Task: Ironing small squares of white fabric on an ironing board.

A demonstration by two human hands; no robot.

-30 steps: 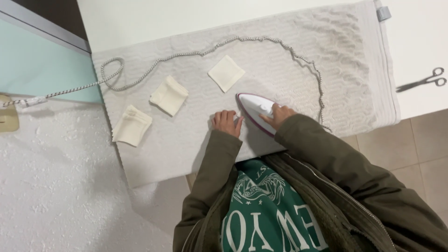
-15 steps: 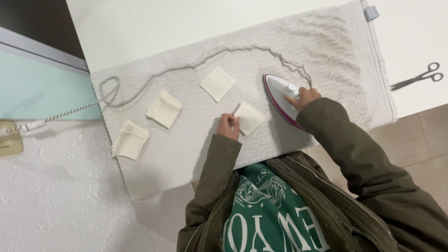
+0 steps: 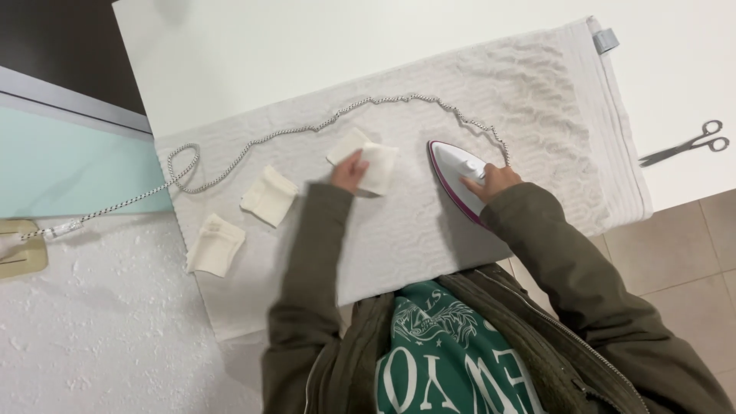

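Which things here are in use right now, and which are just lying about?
In use:
- white and purple steam iron, under the right hand
- small cream fabric square, under the left hand
- white textured towel spread beneath them
- braided iron cord

Lying about:
- two more cream fabric pieces, untouched
- metal scissors on the white table

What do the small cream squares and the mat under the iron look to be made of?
Squares: soft cream woven cloth by the look; matte, folded, edges slightly curled. Mat: probably a white terry towel; wavy raised pile, flat hemmed border. Iron: glossy white plastic shell with a purple rim.
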